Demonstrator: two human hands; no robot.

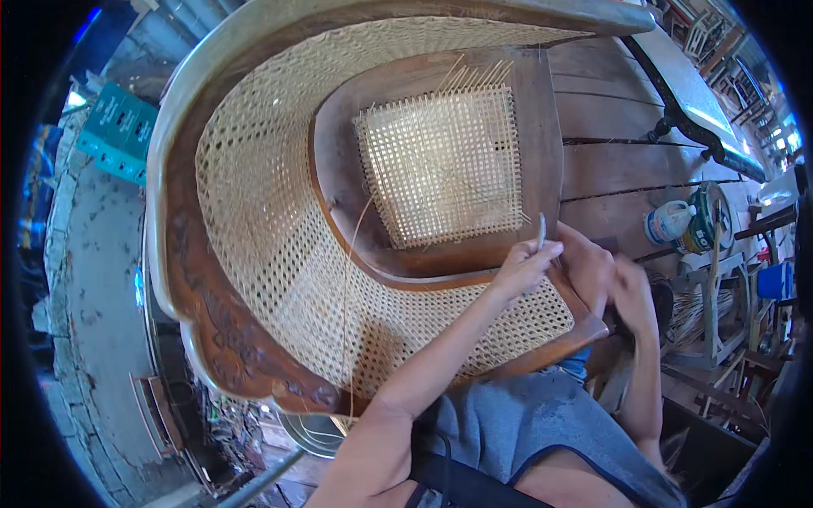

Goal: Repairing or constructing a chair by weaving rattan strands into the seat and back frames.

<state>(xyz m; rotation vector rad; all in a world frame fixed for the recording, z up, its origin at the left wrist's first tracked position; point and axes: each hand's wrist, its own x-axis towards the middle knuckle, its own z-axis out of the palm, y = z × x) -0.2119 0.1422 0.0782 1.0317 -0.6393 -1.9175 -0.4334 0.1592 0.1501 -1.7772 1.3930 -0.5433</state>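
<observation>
A carved wooden armchair (190, 292) lies before me, with woven cane (279, 245) lining its curved back and arms. Its seat has a square cane panel (440, 165), with loose cane ends (474, 78) sticking out along the far edge. One long cane strand (347, 305) runs from the panel's left side down over the near arm. My left hand (527, 269) is closed around a slim pale tool (542, 230), whose kind I cannot make out, beside the panel's near right corner. To its right, my right hand (628, 292) is blurred by motion, its fingers unclear.
Right of the chair, a white jug (671, 220) and a dark green container (701, 222) stand on the plank floor (605, 182). A wooden frame (720, 296) and a blue bin (772, 281) sit farther right. A green crate (118, 131) stands at the left.
</observation>
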